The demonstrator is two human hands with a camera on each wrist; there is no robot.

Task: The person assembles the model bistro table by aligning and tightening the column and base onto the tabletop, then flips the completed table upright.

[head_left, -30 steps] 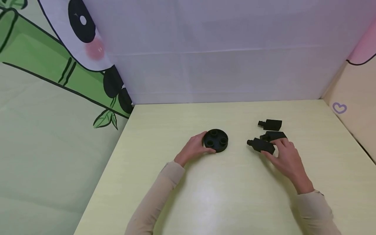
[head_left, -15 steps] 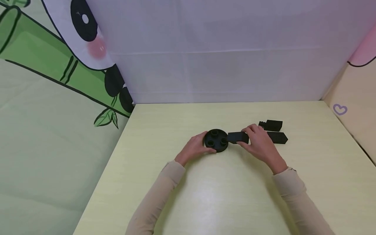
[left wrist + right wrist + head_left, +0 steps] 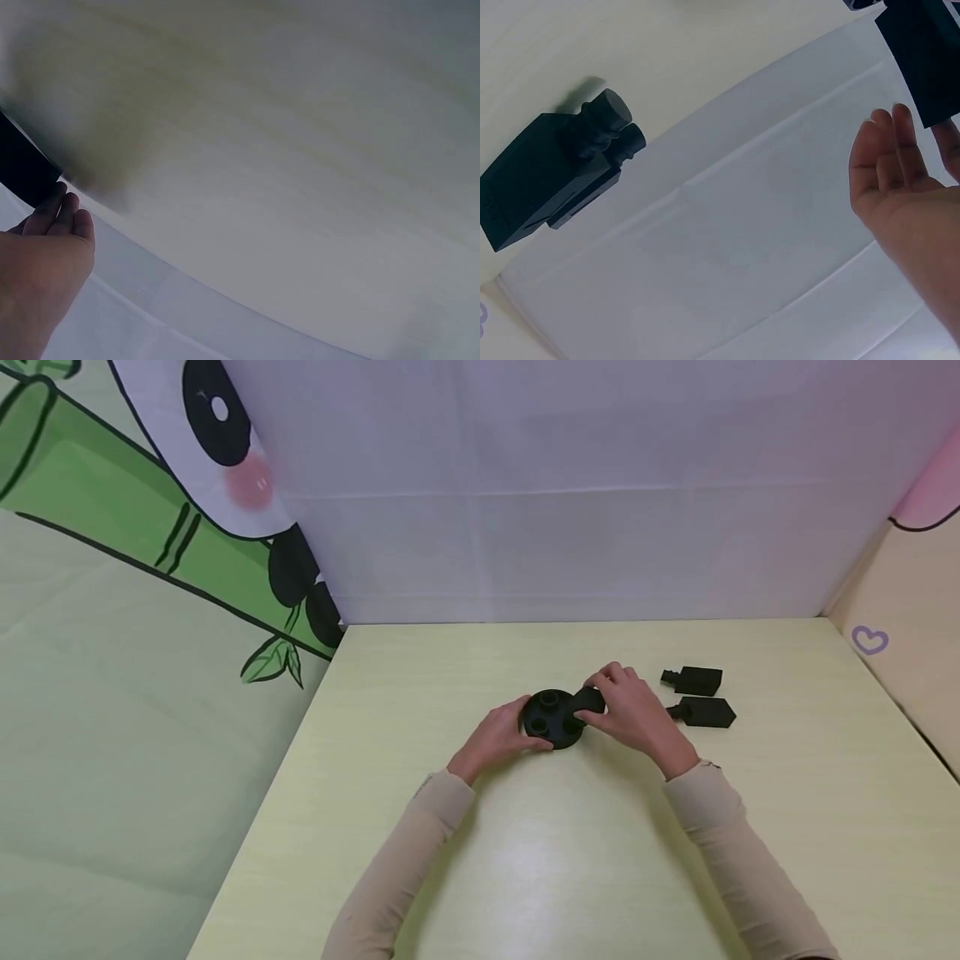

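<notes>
While a person's two bare hands meet over a pale, wood-toned bench (image 3: 525,877) seen from the head camera, the left hand (image 3: 495,739) curves round the left side of a flat, round black disc (image 3: 551,733) with raised rings on its upper face. This hand's grip is clamped on the disc's rim, the thumb on the near side and the fingers on the far side. The disc is around the middle of the bench's width; whether it rests fully on the surface or is slightly lifted cannot be told. The right hand (image 3: 632,712) has its grip closed round a black, angular block (image 3: 590,700), fingers on the far side and thumb on the near side. That block leans over the right part of the disc; its lower end is hidden, so whether it sits in a ring cannot be told. To the right of the right hand, two more black, box-shaped blocks with narrow knobbed necks lie on the bench, near each other, necks pointing left: a farther block (image 3: 699,681) and a nearer block (image 3: 708,712). Both forearms wear beige sleeves (image 3: 408,860). Behind the bench hangs a pale lavender sheet (image 3: 525,527); on the left is a green bamboo drawing (image 3: 112,485), and on the right-hand panel a small purple heart outline (image 3: 870,640).
</notes>
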